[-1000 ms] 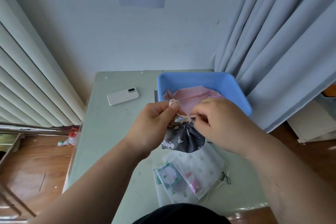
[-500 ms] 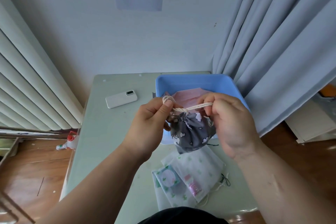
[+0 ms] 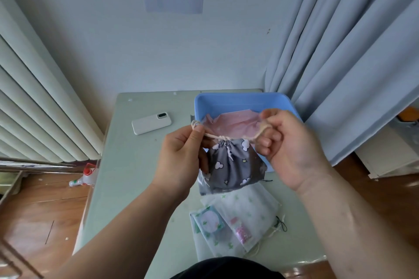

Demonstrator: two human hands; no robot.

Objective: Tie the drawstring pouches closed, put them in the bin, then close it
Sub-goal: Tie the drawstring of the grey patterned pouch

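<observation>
Grey cloud-print pouch (image 3: 231, 165) hangs between both grips: left grip (image 3: 181, 155) pinches one cream drawstring (image 3: 223, 137) end, right grip (image 3: 292, 146) curls round the other; blue bin (image 3: 239, 103) lies beyond.

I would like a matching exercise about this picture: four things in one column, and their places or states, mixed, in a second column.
Things:
1 grey pouch
2 phone
3 bin
4 white pouches

Places or states:
A flat at the near edge of the table
B hangs from a taut cord
C holds a pink item
D lies left of the bin

Pairs: 1-B, 2-D, 3-C, 4-A
</observation>
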